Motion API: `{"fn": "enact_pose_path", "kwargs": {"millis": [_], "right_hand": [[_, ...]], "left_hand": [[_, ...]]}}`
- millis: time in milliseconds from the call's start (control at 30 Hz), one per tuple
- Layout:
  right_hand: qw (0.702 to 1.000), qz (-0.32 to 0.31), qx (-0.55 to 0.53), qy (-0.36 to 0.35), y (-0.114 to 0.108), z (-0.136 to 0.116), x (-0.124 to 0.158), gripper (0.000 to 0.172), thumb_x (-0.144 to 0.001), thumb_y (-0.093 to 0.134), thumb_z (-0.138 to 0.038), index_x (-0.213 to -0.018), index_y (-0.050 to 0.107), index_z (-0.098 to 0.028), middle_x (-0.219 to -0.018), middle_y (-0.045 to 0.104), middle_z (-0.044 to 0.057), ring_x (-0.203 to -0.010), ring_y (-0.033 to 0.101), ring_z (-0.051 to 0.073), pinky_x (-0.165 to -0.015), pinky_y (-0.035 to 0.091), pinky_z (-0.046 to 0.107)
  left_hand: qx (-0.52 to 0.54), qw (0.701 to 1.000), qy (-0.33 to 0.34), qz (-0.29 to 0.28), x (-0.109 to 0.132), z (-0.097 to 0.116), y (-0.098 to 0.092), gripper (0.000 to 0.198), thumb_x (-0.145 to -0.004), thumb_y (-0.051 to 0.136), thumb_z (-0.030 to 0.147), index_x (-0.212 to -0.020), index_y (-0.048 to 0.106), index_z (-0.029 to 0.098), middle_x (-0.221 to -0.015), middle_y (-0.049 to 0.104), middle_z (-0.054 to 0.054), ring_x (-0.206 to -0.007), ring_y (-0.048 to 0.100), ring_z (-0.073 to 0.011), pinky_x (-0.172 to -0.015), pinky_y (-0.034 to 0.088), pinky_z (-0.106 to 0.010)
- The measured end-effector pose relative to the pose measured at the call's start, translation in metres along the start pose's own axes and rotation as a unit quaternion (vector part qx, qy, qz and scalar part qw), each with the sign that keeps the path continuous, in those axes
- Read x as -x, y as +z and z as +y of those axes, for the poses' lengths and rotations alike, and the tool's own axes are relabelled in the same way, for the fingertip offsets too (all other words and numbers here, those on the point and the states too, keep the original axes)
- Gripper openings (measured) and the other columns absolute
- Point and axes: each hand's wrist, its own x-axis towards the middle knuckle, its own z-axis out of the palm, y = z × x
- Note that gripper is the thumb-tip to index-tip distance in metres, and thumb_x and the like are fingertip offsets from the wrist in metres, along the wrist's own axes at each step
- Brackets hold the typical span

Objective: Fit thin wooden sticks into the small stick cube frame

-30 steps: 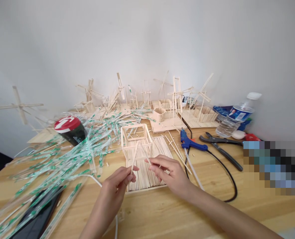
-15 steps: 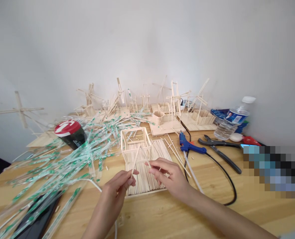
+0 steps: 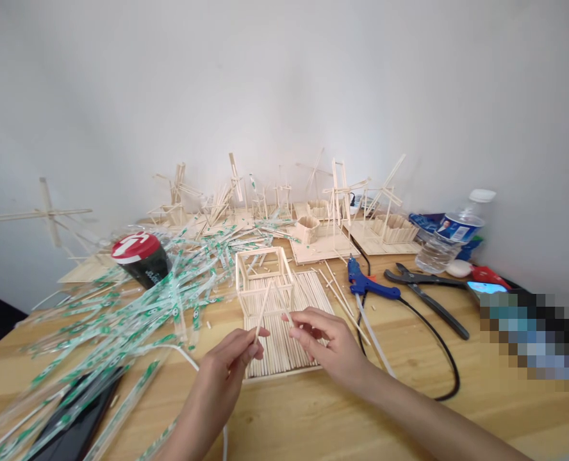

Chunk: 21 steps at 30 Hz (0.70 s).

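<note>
My left hand (image 3: 227, 362) pinches a thin wooden stick (image 3: 264, 312) between thumb and fingertips. With its thumb and forefinger, my right hand (image 3: 330, 342) grips a second thin stick (image 3: 282, 301). Both sticks lean together and seem to meet at the top in an upside-down V. Under them lies a flat base of parallel sticks (image 3: 284, 355). A box-shaped stick frame (image 3: 260, 251) stands at the base's far left, just beyond the held sticks.
To the right lie a blue glue gun (image 3: 373, 286), black-handled pliers (image 3: 433, 301) and a water bottle (image 3: 450, 234). Torn plastic wrappers (image 3: 135, 326), a red-lidded cup (image 3: 143, 259) and a dark phone (image 3: 77, 416) are at left. Stick models (image 3: 323, 246) line the wall.
The whole view has shifted slightly right and down. Both hands keep their pinch, and the sticks hold the same leaning shape.
</note>
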Motion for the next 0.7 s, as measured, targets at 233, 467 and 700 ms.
{"fn": "enact_pose_path", "kwargs": {"millis": [233,467,700], "right_hand": [[0.999,0.006,0.035,-0.004,0.000,0.001,0.000,0.017,-0.089,0.058,-0.026,-0.102,0.067,-0.019,-0.084,0.062,0.003,-0.064,0.052,0.010,-0.054,0.041,0.020],[1.000,0.004,0.021,0.019,0.001,-0.004,-0.001,0.015,-0.087,0.059,-0.028,-0.096,0.068,-0.019,-0.086,0.065,0.004,-0.067,0.056,0.011,-0.053,0.041,0.019],[1.000,0.004,0.025,0.018,0.002,-0.006,-0.004,0.018,-0.084,0.060,-0.024,-0.098,0.069,-0.017,-0.089,0.068,0.004,-0.063,0.054,0.009,-0.054,0.040,0.018]], "left_hand": [[0.004,1.000,0.006,-0.001,0.001,-0.005,0.001,0.019,-0.093,0.045,0.027,-0.093,0.064,0.021,-0.079,0.061,-0.001,-0.072,0.060,-0.0128,-0.068,0.047,-0.021],[-0.004,1.000,0.016,0.014,0.000,-0.003,0.002,0.021,-0.092,0.045,0.028,-0.090,0.065,0.021,-0.074,0.061,-0.001,-0.070,0.061,-0.0129,-0.066,0.049,-0.020],[-0.023,0.999,-0.011,0.024,0.001,-0.023,-0.003,0.021,-0.087,0.053,0.039,-0.095,0.067,0.026,-0.089,0.070,-0.002,-0.078,0.068,-0.0161,-0.068,0.055,-0.019]]}}
